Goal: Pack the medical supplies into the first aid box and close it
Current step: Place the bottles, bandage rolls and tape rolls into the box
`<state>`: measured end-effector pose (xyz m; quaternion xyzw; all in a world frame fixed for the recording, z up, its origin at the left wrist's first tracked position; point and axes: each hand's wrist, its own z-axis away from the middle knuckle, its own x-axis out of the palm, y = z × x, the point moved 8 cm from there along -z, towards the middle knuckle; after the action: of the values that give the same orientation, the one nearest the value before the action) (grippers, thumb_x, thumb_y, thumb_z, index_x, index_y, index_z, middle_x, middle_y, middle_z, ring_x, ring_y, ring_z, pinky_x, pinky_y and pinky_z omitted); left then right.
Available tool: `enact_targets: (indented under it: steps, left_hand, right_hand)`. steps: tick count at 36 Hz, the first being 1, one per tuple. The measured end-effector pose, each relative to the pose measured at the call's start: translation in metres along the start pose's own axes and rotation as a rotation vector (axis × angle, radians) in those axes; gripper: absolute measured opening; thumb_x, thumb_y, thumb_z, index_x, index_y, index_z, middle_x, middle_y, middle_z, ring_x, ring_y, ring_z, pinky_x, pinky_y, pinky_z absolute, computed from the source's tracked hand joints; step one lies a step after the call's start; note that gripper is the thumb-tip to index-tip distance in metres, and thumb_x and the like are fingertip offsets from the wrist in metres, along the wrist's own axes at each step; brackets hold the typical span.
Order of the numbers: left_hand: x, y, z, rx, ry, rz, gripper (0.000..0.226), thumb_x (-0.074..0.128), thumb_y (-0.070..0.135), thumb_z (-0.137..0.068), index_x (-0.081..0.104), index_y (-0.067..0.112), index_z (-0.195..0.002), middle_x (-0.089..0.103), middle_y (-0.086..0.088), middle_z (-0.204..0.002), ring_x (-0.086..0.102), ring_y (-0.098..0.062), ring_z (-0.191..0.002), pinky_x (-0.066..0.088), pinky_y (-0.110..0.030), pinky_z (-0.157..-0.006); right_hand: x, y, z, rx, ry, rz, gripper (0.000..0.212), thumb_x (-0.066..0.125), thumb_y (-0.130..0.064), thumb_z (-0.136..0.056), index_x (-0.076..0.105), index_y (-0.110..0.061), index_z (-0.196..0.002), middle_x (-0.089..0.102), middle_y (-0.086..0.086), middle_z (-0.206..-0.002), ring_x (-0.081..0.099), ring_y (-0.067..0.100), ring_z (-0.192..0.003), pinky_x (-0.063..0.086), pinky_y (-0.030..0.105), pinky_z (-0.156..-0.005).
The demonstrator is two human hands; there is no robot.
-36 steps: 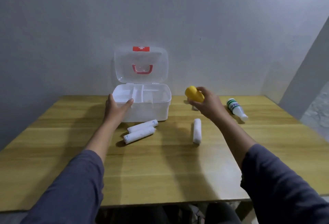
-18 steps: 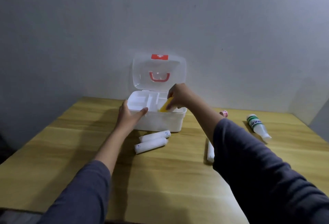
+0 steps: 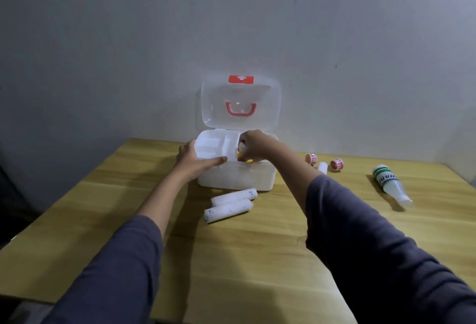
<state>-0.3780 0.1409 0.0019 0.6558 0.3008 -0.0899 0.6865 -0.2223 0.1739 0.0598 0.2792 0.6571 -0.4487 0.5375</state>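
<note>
Head view: my two dark sleeves (image 3: 373,254) reach out over the wooden table (image 3: 244,259) toward the white box (image 3: 239,177). Nearest my left hand (image 3: 194,162), two wrapped gauze rolls (image 3: 228,209) lie side by side, just short of the box front and below my left thumb. That hand is spread, palm against the box's left wall, thumb laid along the front rim. My right hand (image 3: 255,143) dips into the right compartment, fingers curled down around a yellow item (image 3: 240,155), only slivers of which show under the knuckles; I cannot tell whether they are pinching it or merely covering it. Right of that wrist, past the box's corner, two red-printed tape rolls (image 3: 337,164) flank a small white roll (image 3: 322,168). Farther right, well apart, a green-striped bottle (image 3: 389,184) lies on its side, cap toward me. Beyond both hands the clear lid (image 3: 240,102) stands upright against the grey wall (image 3: 231,27), red handle and cross label showing.
</note>
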Motion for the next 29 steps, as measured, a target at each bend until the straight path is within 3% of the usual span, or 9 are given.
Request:
enact_targets:
  steps: [3, 6, 9, 12, 14, 16, 19, 21, 29]
  left_hand:
    - [-0.001, 0.001, -0.008, 0.031, -0.027, -0.02, 0.129, 0.074, 0.081, -0.025, 0.042, 0.024, -0.136, 0.048, -0.004, -0.133, 0.048, -0.024, -0.123, 0.048, -0.044, -0.099]
    - [0.0, 0.006, -0.01, 0.079, -0.047, -0.035, 0.123, 0.074, 0.082, -0.024, 0.047, 0.029, -0.132, 0.054, -0.001, -0.13, 0.05, -0.022, -0.121, 0.047, -0.044, -0.1]
    - [0.002, 0.012, -0.005, 0.107, -0.041, -0.039, 0.121, 0.075, 0.079, -0.026, 0.045, 0.03, -0.133, 0.053, 0.0, -0.132, 0.049, -0.021, -0.123, 0.047, -0.044, -0.1]
    - [0.001, 0.009, -0.002, 0.085, -0.001, -0.035, 0.126, 0.076, 0.078, -0.026, 0.042, 0.027, -0.136, 0.048, -0.002, -0.137, 0.046, -0.023, -0.125, 0.046, -0.045, -0.101]
    - [0.001, 0.009, -0.001, 0.083, 0.017, -0.037, 0.127, 0.076, 0.079, -0.027, 0.042, 0.026, -0.136, 0.047, -0.003, -0.138, 0.045, -0.024, -0.127, 0.045, -0.047, -0.102]
    - [0.002, 0.01, 0.0, 0.086, 0.054, -0.038, 0.115, 0.083, 0.066, -0.041, 0.041, 0.023, -0.139, 0.04, -0.005, -0.143, 0.04, -0.025, -0.131, 0.04, -0.044, -0.106]
    - [0.004, 0.006, 0.0, 0.079, 0.102, -0.029, 0.115, 0.083, 0.062, -0.044, 0.039, 0.019, -0.14, 0.033, -0.008, -0.146, 0.034, -0.024, -0.134, 0.037, -0.04, -0.107]
    - [0.005, 0.005, 0.002, 0.079, 0.116, 0.007, 0.124, 0.078, 0.069, -0.033, 0.04, 0.018, -0.14, 0.034, -0.007, -0.145, 0.035, -0.023, -0.133, 0.038, -0.039, -0.106]
    - [0.009, 0.001, 0.005, 0.078, 0.136, 0.122, 0.124, 0.083, 0.062, -0.033, 0.038, 0.021, -0.141, 0.037, -0.004, -0.144, 0.042, -0.02, -0.13, 0.04, -0.037, -0.106]
  right_hand:
    - [-0.002, -0.001, 0.0, -0.023, 0.02, -0.004, 0.025, 0.068, -0.015, -0.077, 0.06, -0.006, -0.099, 0.049, 0.007, -0.088, 0.044, 0.022, -0.08, 0.024, 0.018, -0.047]
    - [-0.003, 0.0, -0.001, -0.024, 0.057, -0.054, 0.034, 0.068, -0.011, -0.076, 0.06, -0.003, -0.108, 0.06, 0.013, -0.102, 0.051, 0.025, -0.088, 0.028, 0.018, -0.05]
    - [-0.007, 0.005, 0.003, -0.017, 0.113, -0.132, 0.038, 0.064, -0.011, -0.08, 0.058, -0.005, -0.117, 0.06, 0.014, -0.12, 0.056, 0.028, -0.106, 0.039, 0.023, -0.071]
    - [-0.016, 0.018, 0.012, -0.007, 0.18, -0.28, 0.04, 0.065, -0.016, -0.082, 0.056, -0.007, -0.12, 0.061, 0.013, -0.123, 0.059, 0.026, -0.108, 0.047, 0.029, -0.086]
    - [-0.027, 0.03, 0.025, -0.006, 0.26, -0.369, 0.042, 0.067, -0.019, -0.082, 0.056, -0.007, -0.121, 0.062, 0.011, -0.122, 0.06, 0.024, -0.108, 0.049, 0.032, -0.091]
    - [-0.039, 0.05, 0.042, 0.018, 0.37, -0.415, 0.041, 0.065, -0.019, -0.084, 0.055, -0.006, -0.122, 0.063, 0.011, -0.122, 0.06, 0.022, -0.111, 0.047, 0.029, -0.092]
    - [-0.048, 0.102, 0.072, 0.153, 0.538, -0.407, 0.036, 0.06, -0.019, -0.086, 0.057, -0.01, -0.121, 0.063, 0.008, -0.122, 0.058, 0.021, -0.113, 0.04, 0.022, -0.088]
    - [-0.048, 0.144, 0.094, 0.278, 0.63, -0.4, 0.034, 0.058, -0.019, -0.085, 0.058, -0.012, -0.119, 0.063, 0.006, -0.123, 0.059, 0.023, -0.112, 0.043, 0.029, -0.092]
    - [-0.022, 0.263, 0.179, 0.746, 0.784, -0.261, 0.038, 0.057, -0.017, -0.085, 0.055, -0.005, -0.121, 0.053, 0.019, -0.127, 0.046, 0.036, -0.12, 0.038, 0.041, -0.099]
